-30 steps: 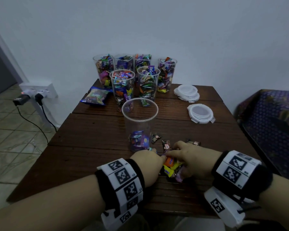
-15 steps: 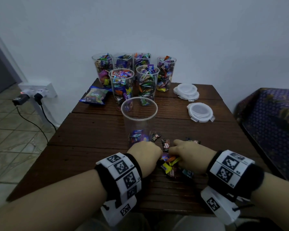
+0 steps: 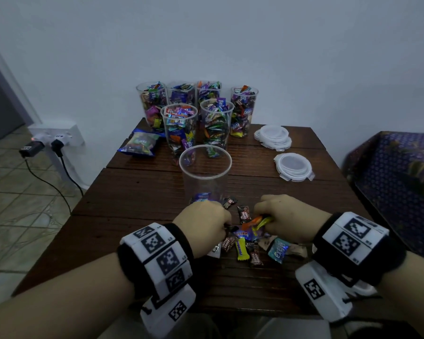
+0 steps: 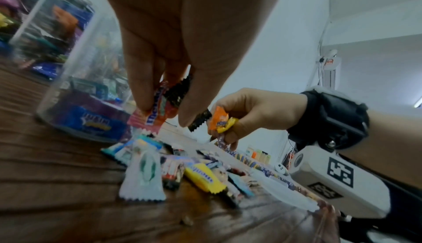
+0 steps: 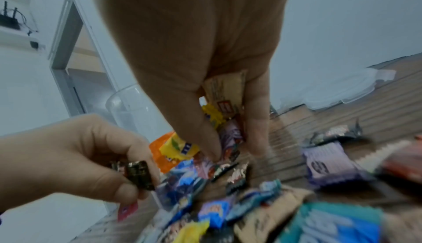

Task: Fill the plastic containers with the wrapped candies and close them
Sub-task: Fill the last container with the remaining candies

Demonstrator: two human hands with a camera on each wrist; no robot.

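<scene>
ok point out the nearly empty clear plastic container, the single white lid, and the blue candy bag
nearly empty clear plastic container (image 3: 205, 178): head view, front wall
single white round lid (image 3: 293, 165): head view, centre
blue candy bag (image 3: 139, 143): head view, middle

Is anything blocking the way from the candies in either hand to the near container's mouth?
Nothing visible. The left hand and right hand hold candies just before the container, whose mouth is open, with no lid on.

A home room is suggested: a dark slatted wooden desk (image 3: 137, 192) is pushed against a plain white wall, a patterned cloth-covered seat (image 3: 397, 172) is seen at right of the frame, a tiled floor (image 3: 17, 206) and a wall socket with plugged chargers (image 3: 52, 140) at left.
</scene>
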